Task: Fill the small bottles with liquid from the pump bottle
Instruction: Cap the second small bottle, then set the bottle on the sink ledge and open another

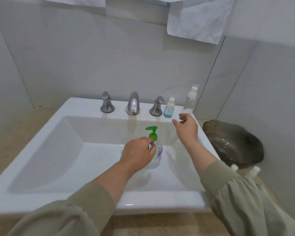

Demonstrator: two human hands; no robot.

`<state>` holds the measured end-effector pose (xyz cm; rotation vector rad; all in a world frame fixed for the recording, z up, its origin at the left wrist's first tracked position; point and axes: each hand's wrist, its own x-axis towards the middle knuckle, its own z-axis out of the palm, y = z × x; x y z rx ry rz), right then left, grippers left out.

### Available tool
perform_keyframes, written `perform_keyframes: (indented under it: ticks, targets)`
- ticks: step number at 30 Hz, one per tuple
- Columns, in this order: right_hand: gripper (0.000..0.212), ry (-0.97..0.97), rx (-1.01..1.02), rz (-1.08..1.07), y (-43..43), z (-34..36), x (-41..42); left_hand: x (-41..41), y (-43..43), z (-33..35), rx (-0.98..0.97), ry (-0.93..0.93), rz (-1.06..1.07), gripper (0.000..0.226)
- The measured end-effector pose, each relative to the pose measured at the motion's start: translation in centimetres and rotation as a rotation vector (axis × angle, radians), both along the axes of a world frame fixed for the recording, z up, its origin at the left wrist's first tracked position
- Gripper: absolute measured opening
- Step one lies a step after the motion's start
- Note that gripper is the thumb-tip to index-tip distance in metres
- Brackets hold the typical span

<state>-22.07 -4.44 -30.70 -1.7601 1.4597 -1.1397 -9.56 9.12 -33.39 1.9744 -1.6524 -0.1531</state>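
One pump bottle (153,135) gripped in my left hand (138,155), my right hand (186,128) hovering loose-fingered near the small bottle (168,108)

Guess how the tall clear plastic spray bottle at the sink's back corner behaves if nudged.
The tall clear plastic spray bottle is narrow for its height, so probably tips easily. No coloured liquid shows inside, so likely light. It stands by the white sink rim, so the right hand could knock it off.
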Motion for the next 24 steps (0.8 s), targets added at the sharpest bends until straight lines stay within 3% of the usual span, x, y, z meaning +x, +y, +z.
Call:
perform_keyframes:
  ticks: [6,11,14,20,24]
  targets:
    - [0.022,0.133,-0.034,0.036,2.4,1.7,-5.4,-3.5,-0.7,1.3,-0.02,-0.067,-0.101,0.026]
    - [0.019,0.371,-0.047,0.016,3.5,3.6,-10.8,-8.2,-1.7,1.1,-0.011,-0.029,-0.2,0.029]
    - [0.012,0.531,0.014,-0.005,3.9,4.6,-13.2,-10.3,-2.2,1.0,0.012,-0.034,-0.249,0.032]
    - [0.019,0.914,0.198,0.108,4.7,5.4,-16.5,-12.2,-3.2,1.4,0.007,-0.044,-0.296,0.031]
    - [0.024,1.043,0.289,0.137,5.1,5.0,-17.3,-12.3,-3.2,0.9,-0.004,-0.048,-0.302,0.03]
